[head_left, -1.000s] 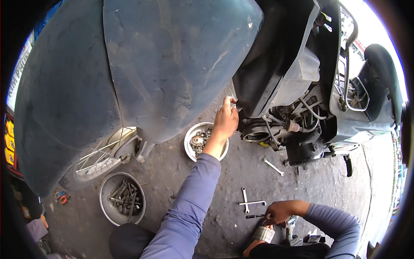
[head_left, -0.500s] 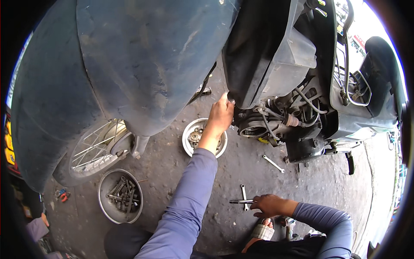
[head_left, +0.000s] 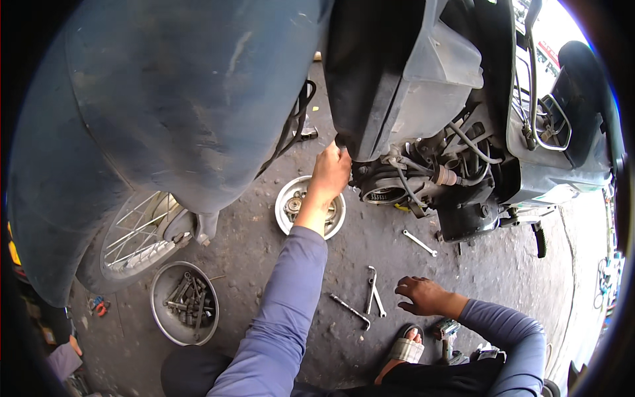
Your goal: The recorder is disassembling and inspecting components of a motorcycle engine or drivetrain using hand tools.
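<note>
My left hand (head_left: 331, 173) reaches up to the motorcycle and curls closed at the lower corner of its dark plastic leg shield (head_left: 377, 86); the panel partly hides the fingertips. Just right of it sits the exposed engine, with a round open port (head_left: 385, 193). Over the ground at the lower right, my right hand (head_left: 423, 296) has its fingers apart and holds nothing. Closest to it lie a combination wrench (head_left: 379, 301) and a thin bent-ended metal tool (head_left: 370, 290), crossing each other. A rod-shaped metal tool (head_left: 349, 311) rests left of them.
Beneath my left forearm stands a pale bowl (head_left: 283, 215) with metal parts. A steel bowl (head_left: 159, 308) of sockets and tools stands at lower left, near the spoked front wheel (head_left: 139, 231). Another wrench (head_left: 420, 243) lies below the engine. A power tool (head_left: 448, 331) is by my foot.
My right hand has let go of the metal tool it held and moved slightly right and up; more tools now lie on the ground. My left hand stays at the leg shield as the view shifts.
</note>
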Available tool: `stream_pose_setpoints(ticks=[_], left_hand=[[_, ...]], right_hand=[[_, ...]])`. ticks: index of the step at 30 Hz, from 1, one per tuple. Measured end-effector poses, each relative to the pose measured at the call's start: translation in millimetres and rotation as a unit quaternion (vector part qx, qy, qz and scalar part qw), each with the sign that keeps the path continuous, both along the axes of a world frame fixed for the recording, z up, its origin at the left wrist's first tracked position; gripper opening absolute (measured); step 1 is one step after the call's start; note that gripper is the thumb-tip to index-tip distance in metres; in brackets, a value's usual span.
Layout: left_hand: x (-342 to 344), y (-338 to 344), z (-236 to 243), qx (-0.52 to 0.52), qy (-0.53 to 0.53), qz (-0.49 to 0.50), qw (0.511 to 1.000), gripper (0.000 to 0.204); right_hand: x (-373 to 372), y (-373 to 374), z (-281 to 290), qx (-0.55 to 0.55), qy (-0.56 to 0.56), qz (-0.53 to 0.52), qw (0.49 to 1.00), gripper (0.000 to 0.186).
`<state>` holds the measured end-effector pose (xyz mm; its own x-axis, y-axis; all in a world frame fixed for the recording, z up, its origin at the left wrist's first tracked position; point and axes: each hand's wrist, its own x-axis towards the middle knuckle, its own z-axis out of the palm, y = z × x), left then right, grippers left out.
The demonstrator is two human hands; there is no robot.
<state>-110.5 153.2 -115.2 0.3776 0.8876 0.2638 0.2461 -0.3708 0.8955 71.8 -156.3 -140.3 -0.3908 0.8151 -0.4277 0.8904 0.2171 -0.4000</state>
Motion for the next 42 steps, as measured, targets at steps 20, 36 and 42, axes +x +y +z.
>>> stream_pose_setpoints(ticks=[20, 36, 42], left_hand=[[-33, -34, -33, -0.130, -0.151, -0.071, 0.977, 0.032], [-2, -56, -1, -0.101, -0.159, 0.039, 0.981, 0.015], [-12, -51, -14, -0.183, -0.136, 0.006, 0.974, 0.010]], right_hand=[[11, 10, 1, -0.054, -0.080, 0.002, 0.995, 0.037], [7, 6, 7, -0.100, -0.138, 0.016, 0.985, 0.037], [10, 5, 9, -0.082, -0.127, 0.008, 0.989, 0.037]])
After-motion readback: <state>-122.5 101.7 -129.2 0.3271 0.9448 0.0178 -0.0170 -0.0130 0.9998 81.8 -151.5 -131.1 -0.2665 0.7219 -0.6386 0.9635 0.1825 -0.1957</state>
